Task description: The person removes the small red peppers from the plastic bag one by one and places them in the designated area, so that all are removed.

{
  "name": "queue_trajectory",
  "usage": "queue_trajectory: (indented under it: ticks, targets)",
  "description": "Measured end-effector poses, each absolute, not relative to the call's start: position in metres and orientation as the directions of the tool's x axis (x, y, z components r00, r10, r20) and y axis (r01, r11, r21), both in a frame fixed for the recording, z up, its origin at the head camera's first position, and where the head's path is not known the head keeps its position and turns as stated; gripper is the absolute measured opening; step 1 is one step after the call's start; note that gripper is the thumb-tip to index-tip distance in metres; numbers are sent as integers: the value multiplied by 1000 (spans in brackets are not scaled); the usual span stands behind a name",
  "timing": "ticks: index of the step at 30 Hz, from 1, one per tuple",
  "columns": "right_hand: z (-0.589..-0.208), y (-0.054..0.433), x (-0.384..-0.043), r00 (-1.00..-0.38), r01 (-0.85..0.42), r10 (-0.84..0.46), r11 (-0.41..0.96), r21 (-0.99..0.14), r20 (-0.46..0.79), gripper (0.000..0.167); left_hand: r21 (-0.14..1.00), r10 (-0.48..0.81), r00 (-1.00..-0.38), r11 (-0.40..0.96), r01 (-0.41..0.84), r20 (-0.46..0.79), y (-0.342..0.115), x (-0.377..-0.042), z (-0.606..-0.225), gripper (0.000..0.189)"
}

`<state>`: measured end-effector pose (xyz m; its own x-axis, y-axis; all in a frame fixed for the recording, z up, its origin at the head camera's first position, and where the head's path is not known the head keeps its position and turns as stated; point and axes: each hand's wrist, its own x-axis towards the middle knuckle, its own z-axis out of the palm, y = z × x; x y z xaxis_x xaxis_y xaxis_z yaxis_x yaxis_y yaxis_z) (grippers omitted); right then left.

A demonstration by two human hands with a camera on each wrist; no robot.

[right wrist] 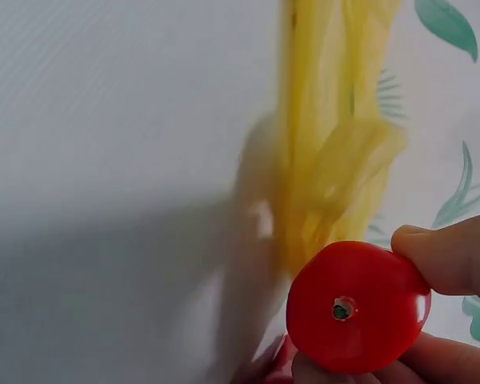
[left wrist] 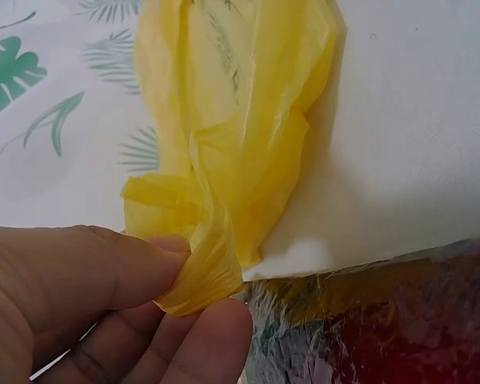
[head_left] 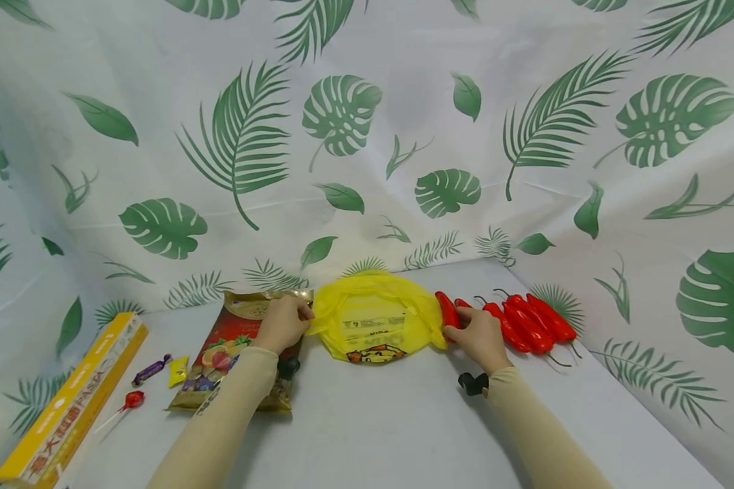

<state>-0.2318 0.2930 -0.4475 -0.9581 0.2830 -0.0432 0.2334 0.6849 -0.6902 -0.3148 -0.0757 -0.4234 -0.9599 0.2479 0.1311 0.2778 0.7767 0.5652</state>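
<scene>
A yellow plastic bag (head_left: 373, 288) lies in the middle of the table, its mouth spread and dark print showing inside. My left hand (head_left: 279, 324) pinches the bag's left handle between thumb and fingers, as the left wrist view shows on the gathered film (left wrist: 212, 272). With my right hand (head_left: 482, 337) I grip a red pepper (right wrist: 358, 308) right beside the bag's right handle; its round stem end faces the wrist camera. Several more red peppers (head_left: 529, 324) lie to the right of that hand. Beneath my left wrist is a red and gold snack pouch (head_left: 235, 326).
Along the left edge lies a long yellow pasta box (head_left: 76, 401). Between it and the pouch are a purple-wrapped candy (head_left: 151, 370), a small yellow packet (head_left: 178, 371) and a red lollipop (head_left: 134, 399). A leaf-printed cloth (head_left: 397, 163) hangs behind the table.
</scene>
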Motion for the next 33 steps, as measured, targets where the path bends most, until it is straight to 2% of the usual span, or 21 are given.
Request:
queue_trajectory:
  ticks: [10, 20, 28, 33]
  targets:
    - [-453, 311, -221, -956, 247, 292, 735, -632, -33, 65, 557, 251, -954, 775, 299, 163, -81, -314, -422, 8]
    - [-457, 311, -229, -965, 203, 262, 783, -588, 16, 65, 548, 218, -962, 791, 272, 162, -94, -311, -421, 8]
    - [-454, 310, -230, -965, 215, 261, 773, -597, -9, 73, 541, 215, -967, 801, 255, 138, -92, -310, -426, 6]
    - [-453, 312, -222, -968, 188, 249, 786, -590, 23, 73, 501, 230, -958, 817, 287, 173, -94, -291, -425, 11]
